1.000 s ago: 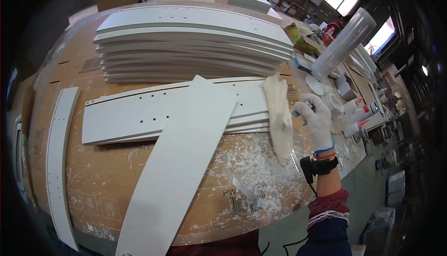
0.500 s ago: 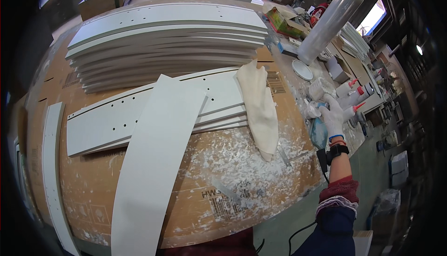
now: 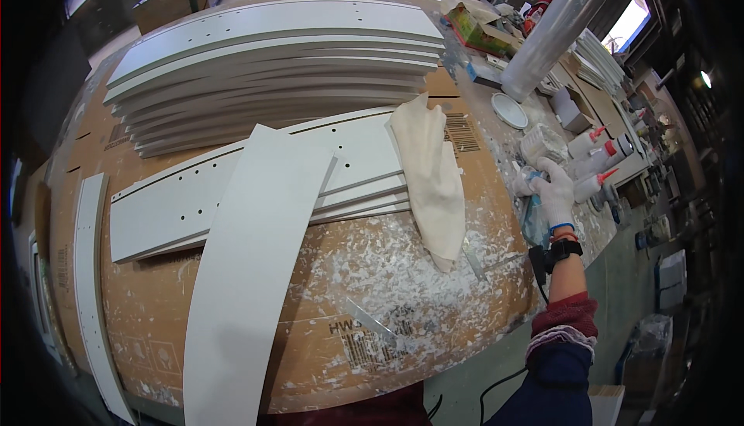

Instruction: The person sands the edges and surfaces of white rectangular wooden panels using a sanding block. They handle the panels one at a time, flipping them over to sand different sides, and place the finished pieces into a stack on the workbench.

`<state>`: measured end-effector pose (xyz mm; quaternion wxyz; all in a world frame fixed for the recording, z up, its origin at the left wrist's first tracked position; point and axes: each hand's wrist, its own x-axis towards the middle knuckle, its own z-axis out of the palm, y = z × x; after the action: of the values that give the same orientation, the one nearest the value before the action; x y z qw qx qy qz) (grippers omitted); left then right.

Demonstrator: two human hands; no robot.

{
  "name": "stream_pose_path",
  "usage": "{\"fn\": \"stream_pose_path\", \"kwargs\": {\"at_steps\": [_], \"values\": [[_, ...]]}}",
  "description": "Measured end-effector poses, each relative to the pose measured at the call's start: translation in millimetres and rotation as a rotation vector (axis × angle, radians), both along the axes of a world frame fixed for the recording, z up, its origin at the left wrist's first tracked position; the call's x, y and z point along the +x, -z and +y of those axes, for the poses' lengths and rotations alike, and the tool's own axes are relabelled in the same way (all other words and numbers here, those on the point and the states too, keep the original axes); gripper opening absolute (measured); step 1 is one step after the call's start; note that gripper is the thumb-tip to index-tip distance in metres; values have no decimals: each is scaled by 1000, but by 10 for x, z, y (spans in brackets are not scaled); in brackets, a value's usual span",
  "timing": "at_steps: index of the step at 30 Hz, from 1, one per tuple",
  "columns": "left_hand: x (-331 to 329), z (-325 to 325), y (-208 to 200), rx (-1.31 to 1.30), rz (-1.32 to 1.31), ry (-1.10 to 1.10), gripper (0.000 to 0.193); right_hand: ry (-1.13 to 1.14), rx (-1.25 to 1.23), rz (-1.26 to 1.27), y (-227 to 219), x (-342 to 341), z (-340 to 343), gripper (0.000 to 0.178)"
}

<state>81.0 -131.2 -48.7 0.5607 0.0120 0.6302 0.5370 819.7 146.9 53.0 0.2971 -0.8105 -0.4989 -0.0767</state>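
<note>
My right hand (image 3: pixel 555 195), in a white knit glove, reaches out over the cluttered right side of the bench. Its thumb and fingers are curled round a small pale container (image 3: pixel 525 182), partly hidden by them. A bluish clear bag or bottle (image 3: pixel 534 223) lies beside the wrist. Close to the fingertips stands an open-topped clear tub with white residue (image 3: pixel 542 144). Squeeze bottles with red tips (image 3: pixel 590 186) stand just right of the hand. My left hand is out of view.
A long white board (image 3: pixel 256 271) lies across drilled white panels (image 3: pixel 163 220). A cream cloth (image 3: pixel 428 186) drapes over their right end. Behind is a tall panel stack (image 3: pixel 271 62). Metal scrapers (image 3: pixel 370 317) lie among white flakes on cardboard. A clear film roll (image 3: pixel 554 31) stands upright.
My right hand's fingers have closed in round the small pale container, which has tilted or lifted slightly. The whole view has shifted a little; the boards and cloth lie as before.
</note>
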Motion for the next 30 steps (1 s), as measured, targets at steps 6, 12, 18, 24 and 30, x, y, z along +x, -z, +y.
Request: {"fn": "stream_pose_path", "kwargs": {"at_steps": [6,12,18,24,30], "values": [[317,156,-207,6,94,-61,60,57,147,524,-115,149,-125,40],[489,251,-396,41,47,-74,56,-54,297,865,-80,312,-336,35],[435,232,-348,7,12,-33,56,-25,362,1057,-73,180,-437,34],[377,198,-296,-17,-24,10,56,165,220,395,10,201,-726,30],[350,176,-293,-11,-46,36,56,261,-205,-150,127,32,-793,32]]}}
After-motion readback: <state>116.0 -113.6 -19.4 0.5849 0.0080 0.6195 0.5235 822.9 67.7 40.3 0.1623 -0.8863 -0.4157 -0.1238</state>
